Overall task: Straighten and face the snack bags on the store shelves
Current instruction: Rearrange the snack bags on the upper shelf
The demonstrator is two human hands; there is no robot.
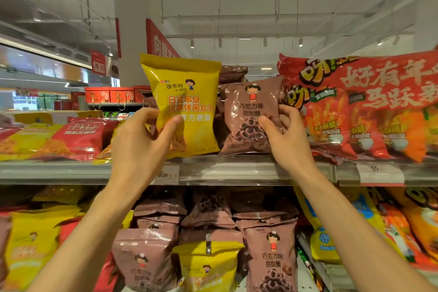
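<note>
Left hand (139,144) grips the yellow bag (184,106) by its lower left edge, thumb across the front; the glossy, puffy pouch stands upright on the top shelf (237,168), label facing out. Right hand (286,140) pinches the brown bag (251,114) just beside it, crinkly, upright, leaning slightly, print forward.

Top shelf upright: one yellow bag (183,106); one brown bag (251,116)

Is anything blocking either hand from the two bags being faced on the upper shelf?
Nothing visible does. The left hand already grips the yellow bag, and the right hand grips the brown bag; both bags stand upright at the shelf edge.
</note>
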